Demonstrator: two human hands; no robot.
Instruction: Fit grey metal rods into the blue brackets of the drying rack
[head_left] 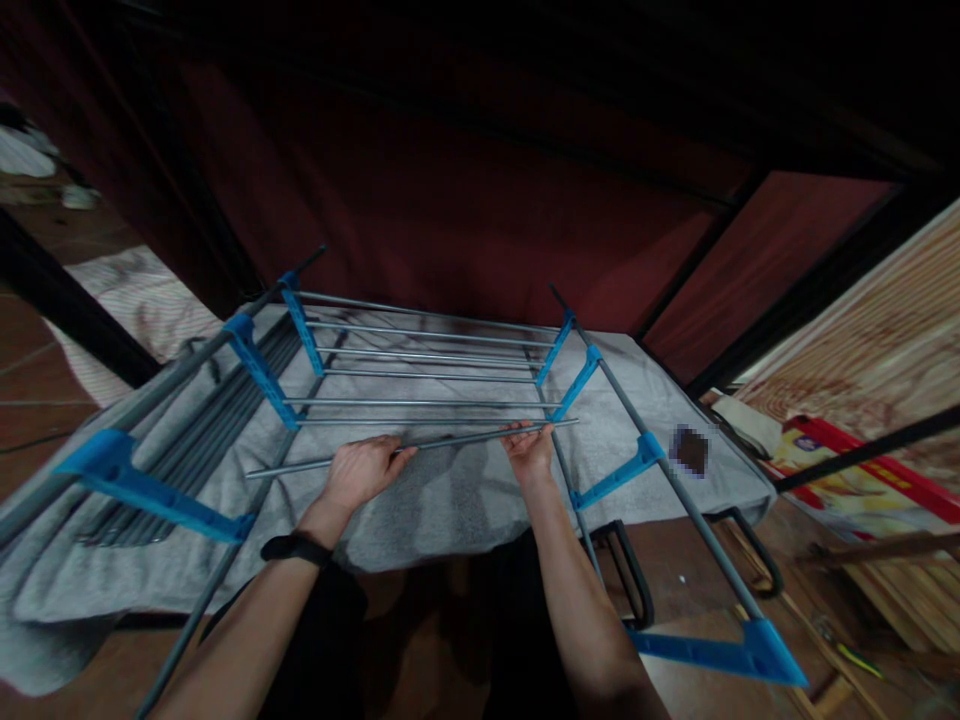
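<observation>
Holding a slim grey tube (457, 440) over grey cloth (442, 505), beside crossbars (420, 403) fitted between blue brackets (264, 372) — gripping it with the curled fingers of left hand (364, 470) and right hand (527, 449).

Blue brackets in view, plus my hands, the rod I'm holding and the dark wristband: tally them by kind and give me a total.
Blue brackets: 7
Hands, left hand and right hand: 2
Held rod: 1
Dark wristband: 1
Total: 11

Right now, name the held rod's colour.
The held rod is grey, best seen in the head view.
</observation>
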